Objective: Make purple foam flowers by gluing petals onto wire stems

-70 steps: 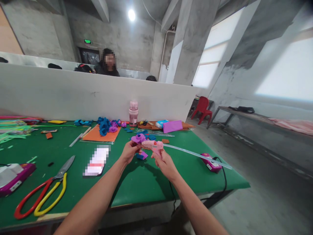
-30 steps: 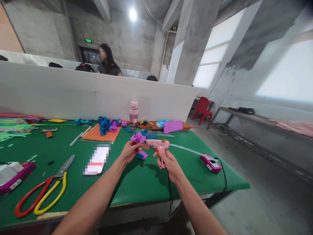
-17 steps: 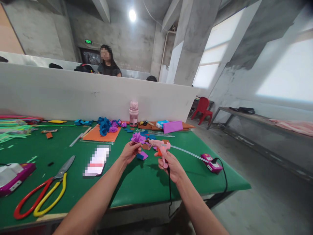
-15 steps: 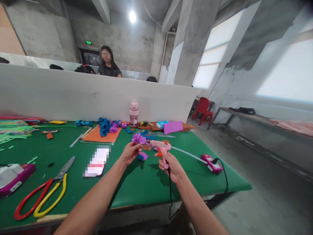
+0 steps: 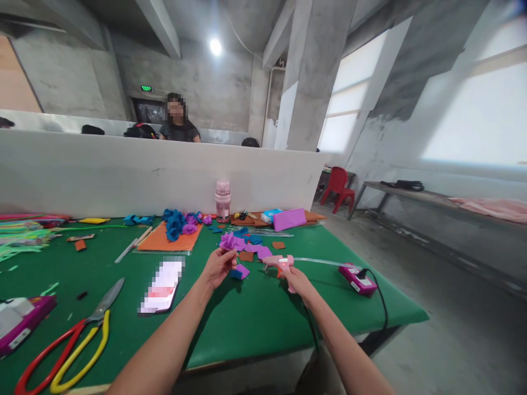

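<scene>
Between the fingertips of my left hand [image 5: 219, 267] is a purple paper flower [image 5: 229, 241], pinched near its base above the green table. My right hand [image 5: 300, 282] grips the handle of a pink hot glue gun [image 5: 283, 262]. The gun's nozzle points left, toward the flower but apart from it, and a clear glue stick [image 5: 317, 261] sticks out of its back. Loose purple paper pieces [image 5: 264, 252] lie just behind my hands, with a blue and purple piece [image 5: 240, 272] beside my left fingers. A brown square [image 5: 246, 256] rests among them.
Red and yellow-handled scissors [image 5: 100, 315] and a phone [image 5: 162, 285] lie to the left. Finished blue flowers [image 5: 175, 224] sit on orange sheets [image 5: 185, 243]. A pink bottle [image 5: 223, 200] stands by the white partition. A purple power strip [image 5: 357, 280] sits at right.
My right hand has drawn the glue gun right and lower, away from the flower. My left hand still pinches the flower. The camera view has tilted slightly upward.
</scene>
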{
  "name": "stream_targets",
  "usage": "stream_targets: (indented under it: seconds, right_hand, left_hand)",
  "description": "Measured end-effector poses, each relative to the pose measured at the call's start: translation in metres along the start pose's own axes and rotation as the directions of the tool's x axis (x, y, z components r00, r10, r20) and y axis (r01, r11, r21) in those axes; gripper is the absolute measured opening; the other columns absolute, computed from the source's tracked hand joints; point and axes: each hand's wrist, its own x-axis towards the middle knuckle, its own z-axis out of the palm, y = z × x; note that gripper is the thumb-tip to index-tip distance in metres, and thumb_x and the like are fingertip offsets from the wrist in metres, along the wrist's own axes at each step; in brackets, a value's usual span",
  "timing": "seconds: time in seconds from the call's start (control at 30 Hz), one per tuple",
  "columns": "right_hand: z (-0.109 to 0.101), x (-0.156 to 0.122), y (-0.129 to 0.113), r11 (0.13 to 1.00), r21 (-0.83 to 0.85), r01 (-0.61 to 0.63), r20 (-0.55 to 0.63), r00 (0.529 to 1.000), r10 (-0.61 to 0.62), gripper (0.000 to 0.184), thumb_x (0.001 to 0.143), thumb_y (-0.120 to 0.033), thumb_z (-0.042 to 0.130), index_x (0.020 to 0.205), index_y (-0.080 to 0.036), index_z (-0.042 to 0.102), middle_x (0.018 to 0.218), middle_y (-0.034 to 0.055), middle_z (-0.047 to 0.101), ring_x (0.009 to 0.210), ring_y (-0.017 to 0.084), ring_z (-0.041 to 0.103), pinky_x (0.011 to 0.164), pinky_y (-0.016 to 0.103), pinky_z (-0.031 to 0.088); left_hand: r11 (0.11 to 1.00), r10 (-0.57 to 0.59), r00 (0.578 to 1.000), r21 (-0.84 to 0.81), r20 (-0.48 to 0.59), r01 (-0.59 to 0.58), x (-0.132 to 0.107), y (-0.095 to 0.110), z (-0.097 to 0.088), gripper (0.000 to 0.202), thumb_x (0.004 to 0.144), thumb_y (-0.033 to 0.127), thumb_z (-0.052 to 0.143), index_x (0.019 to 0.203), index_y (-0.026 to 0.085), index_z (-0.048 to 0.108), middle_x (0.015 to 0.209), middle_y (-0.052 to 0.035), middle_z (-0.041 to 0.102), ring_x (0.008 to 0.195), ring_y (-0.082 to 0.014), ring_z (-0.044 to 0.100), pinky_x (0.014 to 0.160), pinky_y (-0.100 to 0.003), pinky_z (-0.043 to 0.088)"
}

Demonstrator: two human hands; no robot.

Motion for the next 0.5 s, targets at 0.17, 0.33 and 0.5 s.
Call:
stream_targets:
  seconds: [0.17, 0.33, 0.5]
  right_hand:
    - [-0.003, 0.012, 0.005, 0.917, -0.387, 0.097, 0.002, 0.994, -0.105, 0.029, 0.084, -0.033, 0.04, 0.081, -0.013, 0.06, 0.079, 0.011, 0.066, 0.068, 0.018, 0.06, 0.057, 0.025, 0.038]
    - [-0.006, 0.009, 0.006, 0.818, -0.563, 0.116, -0.008, 0.989, -0.146, 0.036, 0.089, -0.036, 0.034, 0.092, -0.012, 0.061, 0.097, 0.0171, 0.065, 0.088, 0.023, 0.061, 0.068, 0.027, 0.038]
    - [-0.007, -0.012, -0.02, 0.714, -0.696, 0.072, -0.154, 0.957, -0.246, 0.037, 0.085, -0.046, 0.041, 0.084, -0.014, 0.06, 0.088, 0.0153, 0.062, 0.081, 0.025, 0.06, 0.064, 0.029, 0.038]
  left_hand:
    - [1.0, -0.003, 1.0, 0.007, -0.023, 0.003, -0.002, 0.002, 0.002, 0.029, 0.055, 0.026, 0.081, 0.069, 0.011, 0.059, 0.06, 0.0005, 0.06, 0.045, -0.0053, 0.052, 0.041, -0.017, 0.041]
    - [1.0, 0.017, 1.0, 0.002, -0.023, -0.017, 0.0, 0.0, -0.001, 0.028, 0.056, 0.025, 0.08, 0.071, 0.011, 0.06, 0.06, 0.0006, 0.06, 0.046, -0.0056, 0.052, 0.041, -0.017, 0.042]
    - [0.999, 0.038, 0.999, 0.01, -0.035, -0.037, 0.002, -0.001, -0.003, 0.03, 0.057, 0.027, 0.079, 0.073, 0.011, 0.06, 0.067, -0.0014, 0.064, 0.045, -0.0054, 0.053, 0.041, -0.017, 0.043]
